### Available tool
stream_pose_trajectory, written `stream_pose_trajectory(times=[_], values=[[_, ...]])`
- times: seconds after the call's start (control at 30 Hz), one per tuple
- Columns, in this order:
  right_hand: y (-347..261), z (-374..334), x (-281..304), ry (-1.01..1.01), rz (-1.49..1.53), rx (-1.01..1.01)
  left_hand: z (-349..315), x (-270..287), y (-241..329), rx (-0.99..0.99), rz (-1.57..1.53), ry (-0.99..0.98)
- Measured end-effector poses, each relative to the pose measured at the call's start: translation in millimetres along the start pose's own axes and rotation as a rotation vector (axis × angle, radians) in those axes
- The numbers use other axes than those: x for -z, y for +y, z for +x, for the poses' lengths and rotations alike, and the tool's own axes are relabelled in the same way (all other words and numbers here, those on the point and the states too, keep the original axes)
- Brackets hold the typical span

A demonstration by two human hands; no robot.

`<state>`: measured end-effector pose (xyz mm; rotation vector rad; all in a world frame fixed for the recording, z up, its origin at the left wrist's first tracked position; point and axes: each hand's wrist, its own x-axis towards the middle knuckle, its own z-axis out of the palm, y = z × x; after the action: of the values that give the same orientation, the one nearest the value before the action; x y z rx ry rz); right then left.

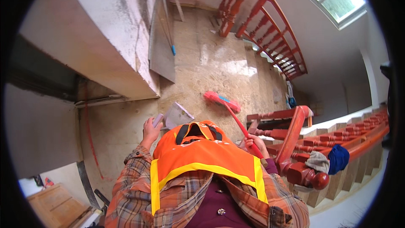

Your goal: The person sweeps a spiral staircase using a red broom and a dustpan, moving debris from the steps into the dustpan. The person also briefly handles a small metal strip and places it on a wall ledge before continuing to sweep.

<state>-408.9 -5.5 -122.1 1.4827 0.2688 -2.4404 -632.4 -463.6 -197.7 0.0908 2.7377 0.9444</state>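
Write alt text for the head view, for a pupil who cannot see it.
A person's right hand grips a red broom and the left hand a pale dustpan, over a marked tan floor. Red wooden stair railings stand ahead and to the right.

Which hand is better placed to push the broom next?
Probably the right hand: it is closed around the broom. The left hand is taken up with the dustpan, off to the broom's left.
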Motion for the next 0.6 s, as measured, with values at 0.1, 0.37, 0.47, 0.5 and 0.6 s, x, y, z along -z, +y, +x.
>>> stream_pose_trajectory(times=[0.1, 0.37, 0.47, 0.5, 0.6], values=[[-12, 1, -9, -0.036, 0.082, -0.05, 3, 4, 1, 0.045, -0.107, 0.129], [-30, 3, -18, -0.131, 0.039, 0.037, 10, 43, 8, 0.136, -0.176, 0.407], [-38, 8, -16, -0.15, 0.046, 0.013, 4, 49, 13, 0.118, -0.13, 0.432], [-40, 10, -15, -0.167, 0.062, -0.004, 0, 49, 15, 0.135, -0.163, 0.448], [-45, 13, -17, -0.196, 0.017, -0.036, -15, 44, 20, 0.204, -0.29, 0.511]])
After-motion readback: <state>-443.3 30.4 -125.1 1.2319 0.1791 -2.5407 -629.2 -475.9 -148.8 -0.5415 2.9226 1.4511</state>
